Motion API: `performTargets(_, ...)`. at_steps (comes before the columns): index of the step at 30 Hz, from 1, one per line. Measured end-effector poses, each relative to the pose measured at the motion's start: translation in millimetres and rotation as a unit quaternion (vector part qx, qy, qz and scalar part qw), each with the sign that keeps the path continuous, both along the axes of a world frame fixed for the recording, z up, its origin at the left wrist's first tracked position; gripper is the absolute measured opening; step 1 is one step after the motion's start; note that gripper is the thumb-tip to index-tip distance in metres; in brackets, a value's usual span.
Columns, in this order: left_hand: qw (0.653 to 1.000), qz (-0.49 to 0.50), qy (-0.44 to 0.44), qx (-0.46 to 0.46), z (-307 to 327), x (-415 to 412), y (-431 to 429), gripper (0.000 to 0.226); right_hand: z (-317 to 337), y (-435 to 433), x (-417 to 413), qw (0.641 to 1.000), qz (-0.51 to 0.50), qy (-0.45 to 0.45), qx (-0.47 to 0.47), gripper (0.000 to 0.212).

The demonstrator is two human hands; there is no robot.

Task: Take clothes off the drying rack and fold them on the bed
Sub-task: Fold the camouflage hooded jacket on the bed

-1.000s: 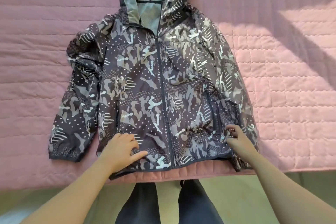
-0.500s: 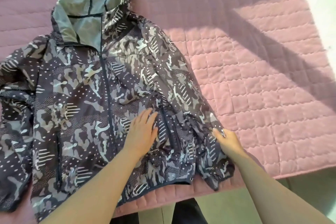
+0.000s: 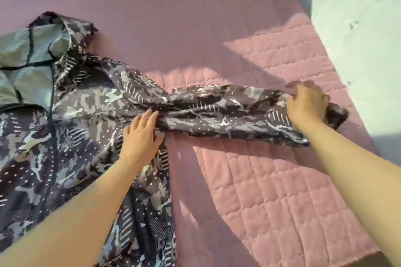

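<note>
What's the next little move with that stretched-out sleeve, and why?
Probably fold the sleeve across the jacket: the right hand grips its cuff end, stretched straight over the quilt, while the left hand presses flat near its shoulder end.

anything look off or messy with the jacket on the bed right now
Nothing damaged or spilled. The jacket has one sleeve stretched sideways across the pink quilt, bunched and twisted; the right hand grips its cuff end, the left hand presses flat near the shoulder. Looks mid-fold, not misplaced.
</note>
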State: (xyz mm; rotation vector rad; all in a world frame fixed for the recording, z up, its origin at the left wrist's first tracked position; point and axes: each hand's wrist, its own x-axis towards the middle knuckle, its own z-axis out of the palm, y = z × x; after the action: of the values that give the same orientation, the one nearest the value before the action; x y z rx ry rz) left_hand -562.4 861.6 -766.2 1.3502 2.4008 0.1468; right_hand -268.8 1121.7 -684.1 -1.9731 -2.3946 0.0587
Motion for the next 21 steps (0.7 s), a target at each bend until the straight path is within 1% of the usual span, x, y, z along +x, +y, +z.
performTargets(2,0.999,0.008,0.028,0.025,-3,-6,21,0.061,-19,9,8,0.997,-0.050,0.005,-0.052,0.041)
performTargets(4,0.997,0.007,0.025,0.075,-3,-10,38,0.047,-45,10,28,0.985,-0.127,0.027,-0.111,0.052)
performTargets(5,0.995,0.009,0.018,0.095,-5,-10,45,0.041,-55,8,38,0.976,-0.173,0.033,-0.127,0.063)
performTargets(7,0.992,0.031,0.028,0.123,-3,-14,55,0.036,-65,0,54,0.952,-0.266,0.082,-0.131,0.082)
performTargets(8,0.990,0.047,0.043,0.127,-2,-17,59,0.040,-67,-3,60,0.938,-0.302,0.111,-0.128,0.084)
performTargets(10,0.987,0.066,0.064,0.133,3,-25,71,0.056,-69,-6,73,0.916,-0.352,0.146,-0.128,0.079)
performTargets(12,0.986,0.098,0.050,0.122,9,-37,85,0.070,-73,-10,87,0.911,-0.359,0.154,-0.134,0.073)
performTargets(14,0.992,0.102,0.035,0.071,9,-55,101,0.076,-77,-11,98,0.907,-0.352,0.185,-0.139,0.072)
performTargets(15,0.996,0.071,0.039,0.029,8,-63,106,0.077,-78,-12,101,0.902,-0.350,0.207,-0.144,0.072)
performTargets(16,0.998,0.024,0.048,-0.014,7,-71,111,0.075,-80,-12,105,0.897,-0.348,0.230,-0.146,0.070)
performTargets(18,0.992,-0.055,0.079,-0.078,5,-80,116,0.060,-79,-14,110,0.893,-0.327,0.274,-0.142,0.059)
performTargets(19,0.988,-0.076,0.096,-0.097,6,-82,117,0.052,-78,-14,111,0.894,-0.310,0.291,-0.142,0.052)
performTargets(21,0.980,-0.098,0.124,-0.119,8,-81,119,0.043,-76,-14,114,0.893,-0.280,0.316,-0.157,0.043)
